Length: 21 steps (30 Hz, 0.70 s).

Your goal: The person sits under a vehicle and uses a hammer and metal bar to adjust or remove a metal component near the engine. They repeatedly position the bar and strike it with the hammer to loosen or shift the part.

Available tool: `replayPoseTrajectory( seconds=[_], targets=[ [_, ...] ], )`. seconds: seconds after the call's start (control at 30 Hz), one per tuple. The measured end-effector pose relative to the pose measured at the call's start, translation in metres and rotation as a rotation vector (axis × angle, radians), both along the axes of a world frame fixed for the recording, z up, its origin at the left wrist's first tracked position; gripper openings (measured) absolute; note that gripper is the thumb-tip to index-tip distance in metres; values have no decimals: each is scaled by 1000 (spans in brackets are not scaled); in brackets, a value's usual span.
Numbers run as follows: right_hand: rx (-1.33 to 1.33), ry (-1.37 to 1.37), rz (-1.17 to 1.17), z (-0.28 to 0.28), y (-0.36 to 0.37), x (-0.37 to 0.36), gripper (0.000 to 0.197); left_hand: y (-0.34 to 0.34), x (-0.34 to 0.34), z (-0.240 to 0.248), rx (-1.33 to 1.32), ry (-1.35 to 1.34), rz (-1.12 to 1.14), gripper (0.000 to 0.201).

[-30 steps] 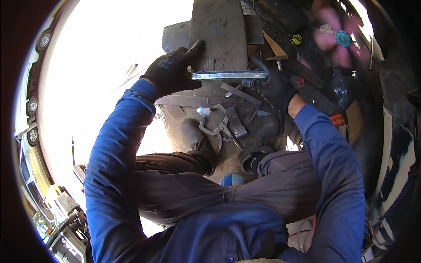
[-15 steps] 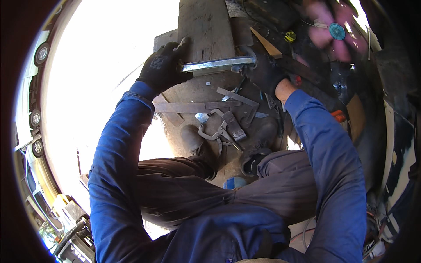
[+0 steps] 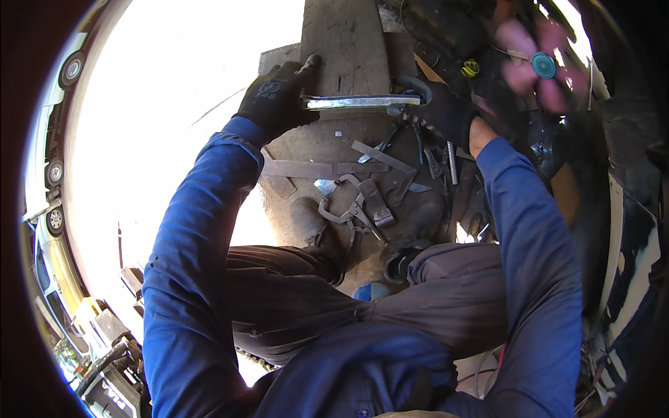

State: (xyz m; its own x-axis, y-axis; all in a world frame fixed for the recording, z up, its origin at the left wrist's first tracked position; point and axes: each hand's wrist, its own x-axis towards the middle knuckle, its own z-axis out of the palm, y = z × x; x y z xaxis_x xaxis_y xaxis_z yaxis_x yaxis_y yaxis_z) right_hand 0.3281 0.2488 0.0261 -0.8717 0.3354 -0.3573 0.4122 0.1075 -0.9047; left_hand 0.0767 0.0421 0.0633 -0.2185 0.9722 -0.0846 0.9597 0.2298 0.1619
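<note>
Metal bar [image 3: 362,102] is held crosswise over the wooden plank [image 3: 345,42], pinched at opposite ends by left hand [image 3: 275,97] and right hand [image 3: 446,115].

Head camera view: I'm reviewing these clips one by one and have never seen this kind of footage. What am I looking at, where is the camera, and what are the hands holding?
There is no machine here. A person wears a wide fisheye camera on the head, looking down, so straight edges bend near the rim and the person's own blue sleeves come up from the bottom. The person appears to be sitting or crouching, with grey trousers and dark shoes below.

Both hands wear black gloves. The left hand grips one end of a shiny metal bar; the right hand is at the other end. The bar lies across a worn plank.

On the dusty ground under it lie a locking clamp, flat metal strips and small hand tools. A pink fan-like object is at the upper right, blurred. The left side is washed out by sun.
</note>
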Motion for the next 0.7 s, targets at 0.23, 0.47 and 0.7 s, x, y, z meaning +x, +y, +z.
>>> replayPoseTrajectory(
  seconds=[0.23,0.47,0.7],
  targets=[
    [199,-41,46,-6,6,-8,62,-2,-8,1,-6,-248,4,103],
    [612,-147,108,9,-6,-17,60,-5,-12,-3,0,-146,-20,99],
    [534,-172,167,17,15,-8,56,0,1,-3,46,-173,2,93]
  ],
)
